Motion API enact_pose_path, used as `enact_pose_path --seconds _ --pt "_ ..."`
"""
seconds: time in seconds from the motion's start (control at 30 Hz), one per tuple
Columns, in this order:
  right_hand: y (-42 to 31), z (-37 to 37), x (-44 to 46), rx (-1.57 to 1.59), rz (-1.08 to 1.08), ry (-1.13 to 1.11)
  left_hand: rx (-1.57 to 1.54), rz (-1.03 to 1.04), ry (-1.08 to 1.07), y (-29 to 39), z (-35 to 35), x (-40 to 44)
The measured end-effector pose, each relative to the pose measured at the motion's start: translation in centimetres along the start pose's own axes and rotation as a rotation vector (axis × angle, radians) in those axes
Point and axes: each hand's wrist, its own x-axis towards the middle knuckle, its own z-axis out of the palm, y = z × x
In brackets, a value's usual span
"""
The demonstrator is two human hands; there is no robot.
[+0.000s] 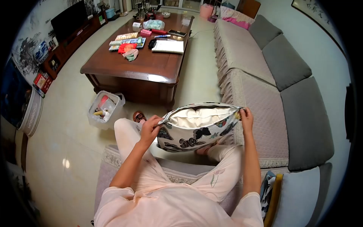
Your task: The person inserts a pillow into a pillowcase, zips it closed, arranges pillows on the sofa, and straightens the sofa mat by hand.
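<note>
A seated person in pale pink clothes holds a butterfly-print cushion cover between and above the knees, its mouth open upward on a cream filling. The left hand pinches one end of the opening, the right hand the other. Ahead, a brown wooden counter carries a white pad and small colourful packets; any print is too small to read. At far left, a pale tub bears large lettering, too warped to make out. At upper right, a framed wall piece shows dark brush characters, also illegible. A translucent bin stands near the left knee; a quilted sofa with grey cushions runs along the right
</note>
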Motion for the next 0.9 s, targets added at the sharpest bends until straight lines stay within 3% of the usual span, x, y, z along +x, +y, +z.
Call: enact_pose_path --seconds 0.1,0.23,0.33,0.57,0.8,0.9 --pt "-0.9 5.1 -2.9 -0.32 -0.217 0.04 0.167 -0.049 -0.162 -2.9 2.3 -1.8" --pt "-6.9 11.9 -9.6 -0.041 -0.205 -0.437 0.2 -0.119 -0.256 -1.6 5.2 -3.6" --pt "-6.5 12.8 -10.5 -0.013 -0.13 -0.53 0.178 -0.207 -0.149 -0.2 4.6 -2.6" --pt "-8.7 13.3 -10.0 0.077 0.052 -0.726 0.114 -0.057 -0.152 5.0 4.8 0.1" --pt "-13.2 9.3 -8.1 0.617 0.586 -0.994 0.116 0.136 -0.248 9.7 3.6 1.7" --pt "-12.8 9.2 -9.2 0.764 0.758 -0.982 0.12 0.164 -0.261 10.3 3.5 1.1"
